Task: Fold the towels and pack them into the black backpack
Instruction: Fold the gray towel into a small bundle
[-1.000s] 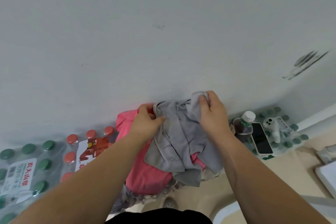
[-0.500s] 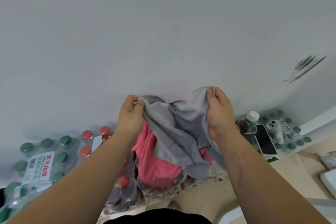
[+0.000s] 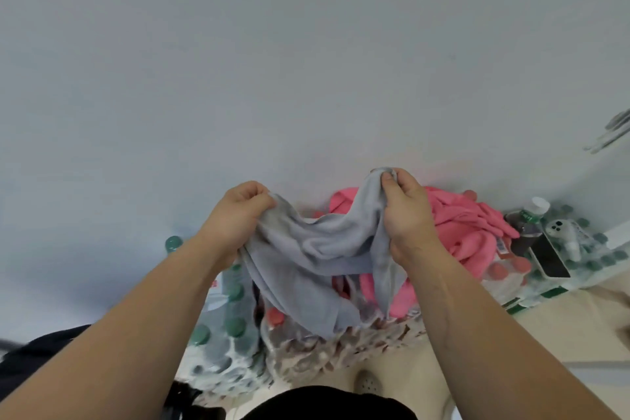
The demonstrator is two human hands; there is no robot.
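Two hands are gripping one grey towel (image 3: 306, 249): left hand (image 3: 238, 215) and right hand (image 3: 405, 211) are each pinching a bunched edge, holding it sagging just beside the pink towel (image 3: 470, 225). Judged step: spreading out before folding; the next move is calling for locating corners and pulling taut

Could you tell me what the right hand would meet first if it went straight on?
Probably the pale wall: the right hand, gripping the grey towel, points up at it, though depth is unclear.
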